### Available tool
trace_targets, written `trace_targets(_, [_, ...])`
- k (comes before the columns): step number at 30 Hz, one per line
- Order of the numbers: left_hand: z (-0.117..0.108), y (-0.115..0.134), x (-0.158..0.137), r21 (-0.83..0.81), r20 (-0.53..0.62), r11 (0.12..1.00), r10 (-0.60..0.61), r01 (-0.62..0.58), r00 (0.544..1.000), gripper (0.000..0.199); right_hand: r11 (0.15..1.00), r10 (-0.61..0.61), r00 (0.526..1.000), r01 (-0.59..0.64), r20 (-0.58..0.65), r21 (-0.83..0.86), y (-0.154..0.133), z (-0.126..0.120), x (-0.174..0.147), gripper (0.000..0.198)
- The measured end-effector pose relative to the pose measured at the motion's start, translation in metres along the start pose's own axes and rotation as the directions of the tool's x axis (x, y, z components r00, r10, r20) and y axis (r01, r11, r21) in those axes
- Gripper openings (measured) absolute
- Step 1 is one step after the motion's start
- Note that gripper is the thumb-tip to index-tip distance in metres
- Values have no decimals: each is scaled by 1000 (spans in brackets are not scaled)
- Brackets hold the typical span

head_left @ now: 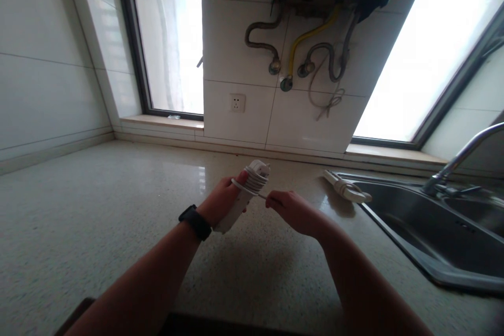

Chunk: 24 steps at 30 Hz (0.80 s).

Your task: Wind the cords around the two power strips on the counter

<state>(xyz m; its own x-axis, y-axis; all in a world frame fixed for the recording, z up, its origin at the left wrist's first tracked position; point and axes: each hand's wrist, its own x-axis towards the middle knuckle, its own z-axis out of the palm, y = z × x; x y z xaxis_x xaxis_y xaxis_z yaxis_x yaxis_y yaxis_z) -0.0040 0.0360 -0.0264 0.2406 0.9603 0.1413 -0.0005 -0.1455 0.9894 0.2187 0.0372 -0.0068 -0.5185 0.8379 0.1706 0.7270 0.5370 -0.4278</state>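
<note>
A white power strip (235, 212) is held at a tilt above the counter, with its cord (255, 181) wound in several loops round the upper end. My left hand (225, 197) is closed around its body, the thumb lying against the coils. A plug seems to show at the top of the loops. To the right, my right hand (290, 208) pinches a length of the cord that runs out from the coils. Fingers of the left hand behind the strip are mostly hidden.
A second white strip with a wound cord (346, 189) lies by the rim of the steel sink (417, 268), under a curved faucet (452, 163). The speckled counter (118, 210) meets a tiled wall with a socket (237, 103). Pipes (311, 42) hang below a dark appliance.
</note>
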Motion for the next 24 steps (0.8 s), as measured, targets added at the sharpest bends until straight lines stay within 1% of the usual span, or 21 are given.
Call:
trace_targets(2, [-4, -1, 2, 7, -34, 1000, 10, -9, 999, 68, 999, 6, 1000, -6, -13, 35, 1, 3, 0, 23])
trace_targets(4, [-8, -4, 5, 37, -99, 999, 31, -28, 995, 68, 989, -2, 1000, 2, 0, 148, 2, 9, -1, 24])
trace_targets(6, [-13, -9, 8, 74, -140, 997, 41, -30, 989, 67, 958, -19, 999, 9, 33, 287, 2, 13, -2, 31])
trace_targets(8, [-16, -14, 11, 97, -150, 995, 35, -20, 988, 66, 905, -27, 996, -13, 87, 425, 0, 13, -4, 28])
trace_targets(10, [-17, -18, 13, 114, -144, 993, 38, -21, 989, 64, 825, -32, 987, -64, 161, 561, -3, 8, -7, 14])
trace_targets(11, [-17, -19, 14, 123, -142, 992, 44, -27, 989, 64, 778, -56, 981, -73, 186, 624, -5, 4, -8, 10])
trace_targets(13, [-16, -21, 14, 142, -130, 989, 59, -40, 990, 62, 708, -157, 971, -18, 182, 706, -7, -3, -12, 17])
trace_targets(14, [-15, -21, 14, 148, -120, 988, 63, -45, 991, 62, 692, -217, 963, 36, 159, 721, -8, -5, -13, 26])
trace_targets(15, [-14, -21, 14, 150, -107, 988, 64, -47, 992, 61, 684, -269, 954, 94, 131, 723, -9, -6, -14, 39])
trace_targets(16, [-13, -20, 14, 150, -91, 987, 63, -49, 994, 61, 683, -300, 949, 141, 100, 716, -10, -5, -14, 52])
trace_targets(17, [-11, -20, 13, 148, -78, 988, 63, -50, 995, 60, 688, -307, 950, 176, 61, 704, -11, -3, -13, 60])
trace_targets(18, [-10, -19, 13, 139, -67, 989, 63, -53, 996, 59, 693, -284, 959, 197, 11, 694, -12, 1, -12, 53])
trace_targets(19, [-8, -19, 12, 126, -56, 990, 66, -58, 996, 58, 704, -248, 967, 216, -52, 677, -14, 4, -10, 37])
trace_targets(20, [-6, -18, 12, 113, -41, 991, 71, -66, 997, 56, 730, -226, 967, 247, -115, 637, -16, 8, -8, 25])
trace_targets(21, [-5, -17, 11, 101, -24, 992, 79, -76, 997, 56, 759, -214, 960, 280, -182, 588, -18, 10, -6, 17])
trace_targets(23, [-1, -15, 9, 91, 10, 992, 83, -84, 996, 54, 795, -225, 924, 357, -308, 490, -23, 13, -3, 16])
trace_targets(24, [1, -14, 8, 91, 23, 993, 80, -81, 997, 54, 795, -235, 907, 386, -349, 468, -24, 14, -2, 18])
